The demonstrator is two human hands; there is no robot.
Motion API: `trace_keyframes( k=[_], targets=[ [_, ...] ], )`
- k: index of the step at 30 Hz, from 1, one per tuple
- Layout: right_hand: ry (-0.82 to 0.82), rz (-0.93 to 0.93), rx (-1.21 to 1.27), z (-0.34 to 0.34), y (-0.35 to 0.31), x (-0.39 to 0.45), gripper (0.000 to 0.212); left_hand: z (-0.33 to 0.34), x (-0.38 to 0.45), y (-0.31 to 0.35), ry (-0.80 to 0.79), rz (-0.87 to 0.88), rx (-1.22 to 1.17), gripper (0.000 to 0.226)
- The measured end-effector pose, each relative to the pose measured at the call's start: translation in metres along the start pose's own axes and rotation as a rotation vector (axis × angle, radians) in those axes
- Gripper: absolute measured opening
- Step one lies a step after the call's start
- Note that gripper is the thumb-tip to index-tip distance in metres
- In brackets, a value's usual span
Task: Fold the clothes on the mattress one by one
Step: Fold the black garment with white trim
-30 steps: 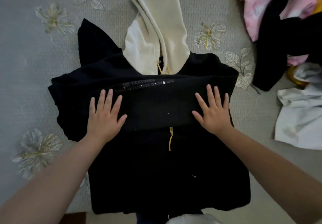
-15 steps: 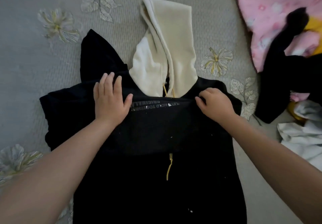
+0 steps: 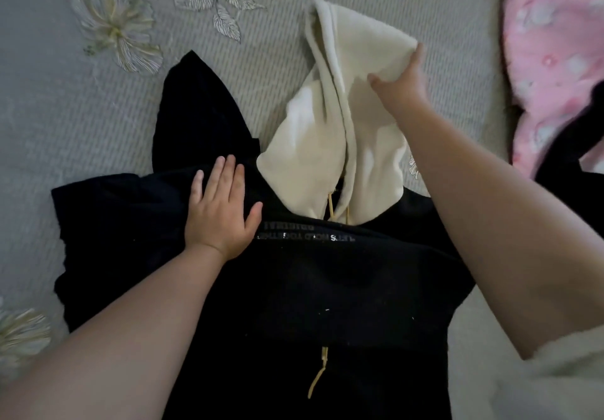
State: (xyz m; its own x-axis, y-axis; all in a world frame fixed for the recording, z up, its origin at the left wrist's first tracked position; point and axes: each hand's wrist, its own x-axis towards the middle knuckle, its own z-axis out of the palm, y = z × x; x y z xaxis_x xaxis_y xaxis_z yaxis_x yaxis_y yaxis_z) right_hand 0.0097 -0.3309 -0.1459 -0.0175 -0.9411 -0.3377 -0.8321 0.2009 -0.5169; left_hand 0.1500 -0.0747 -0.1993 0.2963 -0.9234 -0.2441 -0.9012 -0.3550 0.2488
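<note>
A black hoodie [image 3: 327,289] lies partly folded on the grey mattress [image 3: 81,109], its lower part laid up over the chest with printed lettering showing. The cream hood [image 3: 343,93] points away from me. My left hand [image 3: 222,210] presses flat on the black fabric beside the hood's base, fingers apart. My right hand [image 3: 400,83] grips the hood's right side near its top, thumb on the cloth and fingers tucked under it. A yellow drawstring [image 3: 318,374] hangs at the bottom centre.
A pink patterned garment [image 3: 552,60] and a dark garment [image 3: 575,145] lie piled at the right edge. Embroidered flowers decorate the mattress cover at the left and top. A black sleeve [image 3: 192,115] sticks out at the upper left of the hoodie.
My right hand left the black fold and reached forward to take hold of the cream hood. My left hand stayed flat on the hoodie, shifting slightly toward the hood.
</note>
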Motion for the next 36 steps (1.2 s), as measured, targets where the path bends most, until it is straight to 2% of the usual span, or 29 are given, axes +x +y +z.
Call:
trace_keyframes(
  k=[2, 5, 8, 11, 14, 15, 17, 20, 22, 24, 25, 27, 29, 32, 34, 36],
  targets=[
    [-0.060, 0.042, 0.065, 0.001, -0.004, -0.001, 0.073, -0.001, 0.001, 0.000, -0.016, -0.006, -0.019, 0.079],
    [-0.168, -0.104, 0.259, -0.004, -0.005, -0.030, 0.039, -0.003, 0.002, 0.001, -0.028, -0.004, -0.037, 0.075],
    [-0.338, -0.272, 0.423, -0.029, 0.009, -0.080, 0.042, -0.007, 0.002, 0.001, -0.033, 0.016, -0.047, 0.071],
    [-0.548, -0.450, 0.376, -0.066, 0.038, -0.133, 0.049, -0.006, 0.002, -0.002, 0.005, 0.015, -0.046, 0.061],
    [-0.694, -0.478, 0.274, -0.094, 0.079, -0.168, 0.055, -0.012, 0.002, -0.005, 0.047, -0.037, -0.145, 0.049],
    [-0.718, -0.483, 0.212, -0.097, 0.093, -0.179, 0.053, -0.015, -0.001, -0.003, 0.086, -0.055, -0.219, 0.045],
    [-0.771, -0.567, -0.016, -0.090, 0.119, -0.205, 0.036, -0.026, -0.017, 0.008, 0.153, -0.079, -0.369, 0.041],
    [-0.766, -0.683, -0.417, -0.069, 0.155, -0.241, 0.038, -0.043, -0.057, 0.034, 0.217, 0.067, -0.510, 0.044],
    [-0.734, -0.751, -0.554, -0.059, 0.168, -0.264, 0.039, -0.051, -0.088, 0.055, 0.234, 0.326, -0.485, 0.050],
    [-0.635, -0.851, -0.485, -0.050, 0.180, -0.286, 0.040, -0.045, -0.111, 0.071, 0.128, 0.592, -0.340, 0.054],
    [-0.606, -0.827, -0.403, -0.046, 0.185, -0.296, 0.040, -0.039, -0.122, 0.074, -0.023, 0.648, -0.206, 0.055],
    [-0.576, -0.690, -0.333, -0.036, 0.200, -0.313, 0.045, -0.020, -0.144, 0.070, -0.316, 0.564, 0.111, 0.051],
    [-0.657, -0.599, -0.481, -0.023, 0.218, -0.326, 0.057, 0.004, -0.165, 0.057, -0.412, 0.445, 0.312, 0.048],
    [-0.746, -0.550, -0.636, -0.010, 0.236, -0.332, 0.070, 0.023, -0.179, 0.056, -0.408, 0.342, 0.403, 0.053],
    [-0.714, -0.531, -0.571, -0.009, 0.241, -0.335, 0.069, 0.024, -0.182, 0.066, -0.375, 0.300, 0.375, 0.057],
    [-0.611, -0.544, -0.439, -0.014, 0.249, -0.340, 0.064, 0.019, -0.193, 0.076, -0.277, 0.293, 0.280, 0.061]
  ],
)
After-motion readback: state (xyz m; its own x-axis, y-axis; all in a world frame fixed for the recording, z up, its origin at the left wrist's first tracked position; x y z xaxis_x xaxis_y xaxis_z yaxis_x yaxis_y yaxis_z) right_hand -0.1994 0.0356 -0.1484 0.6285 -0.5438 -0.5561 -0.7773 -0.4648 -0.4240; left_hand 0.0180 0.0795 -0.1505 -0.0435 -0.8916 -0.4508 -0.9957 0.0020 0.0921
